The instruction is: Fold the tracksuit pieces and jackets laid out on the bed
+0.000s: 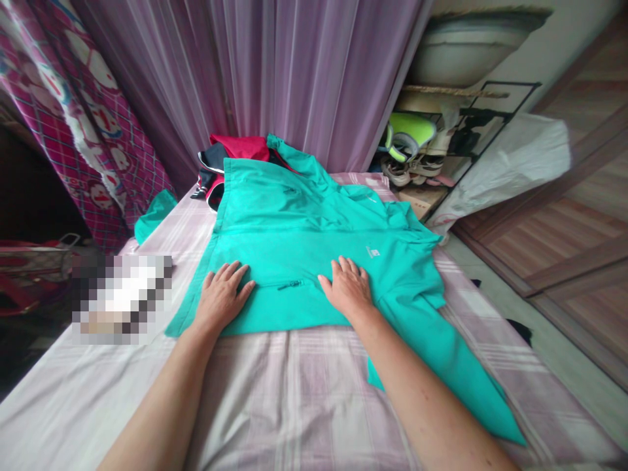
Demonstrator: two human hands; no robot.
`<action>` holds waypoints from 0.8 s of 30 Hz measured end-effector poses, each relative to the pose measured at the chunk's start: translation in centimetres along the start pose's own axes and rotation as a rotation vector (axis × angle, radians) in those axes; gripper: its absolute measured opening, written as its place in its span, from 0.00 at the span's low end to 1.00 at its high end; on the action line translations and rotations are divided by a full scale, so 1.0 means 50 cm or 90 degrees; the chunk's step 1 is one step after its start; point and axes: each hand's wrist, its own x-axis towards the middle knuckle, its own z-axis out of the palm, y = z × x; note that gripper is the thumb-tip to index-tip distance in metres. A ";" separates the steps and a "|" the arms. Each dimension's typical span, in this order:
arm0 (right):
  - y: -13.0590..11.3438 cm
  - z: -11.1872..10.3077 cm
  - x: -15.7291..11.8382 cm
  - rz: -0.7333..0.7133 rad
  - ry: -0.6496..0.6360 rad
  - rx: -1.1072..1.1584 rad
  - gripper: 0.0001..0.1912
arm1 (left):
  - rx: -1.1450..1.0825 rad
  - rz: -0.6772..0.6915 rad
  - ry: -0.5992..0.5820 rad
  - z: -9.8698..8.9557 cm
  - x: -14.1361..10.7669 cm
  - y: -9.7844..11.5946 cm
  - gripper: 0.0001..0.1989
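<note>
A turquoise jacket (294, 255) lies spread out on a checked cloth (279, 399), its hem to the left and one sleeve stretching toward the lower right. It has a small zipped pocket and a pale logo on the chest. My left hand (223, 294) rests flat near the hem, fingers apart. On the chest side, beyond the pocket zip, my right hand (349, 284) also lies flat with its fingers out. Both palms press on the fabric without gripping it. The jacket's far sleeve reaches toward the curtain.
Red and navy clothing (235, 147) lies behind the jacket, against a purple curtain (294, 72). A turquoise piece of fabric (154, 216) hangs at the left edge, near a blurred-out object (125, 297). At right stand a shoe rack (473, 157) and a wooden door (579, 229).
</note>
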 end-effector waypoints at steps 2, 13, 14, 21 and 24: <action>0.000 -0.001 -0.001 -0.001 0.007 0.006 0.28 | -0.002 0.001 0.007 0.001 0.000 0.000 0.26; 0.005 0.001 -0.002 -0.014 0.014 0.002 0.27 | -0.017 0.005 0.023 0.004 -0.001 -0.002 0.26; 0.005 0.000 -0.002 -0.013 0.010 0.000 0.27 | -0.017 0.004 0.023 0.003 -0.001 -0.001 0.26; 0.002 0.000 -0.001 0.001 0.007 -0.001 0.30 | -0.010 0.008 0.021 0.002 0.000 0.000 0.26; 0.000 -0.001 0.000 0.023 0.007 -0.010 0.33 | -0.004 0.007 0.017 0.002 -0.001 0.001 0.26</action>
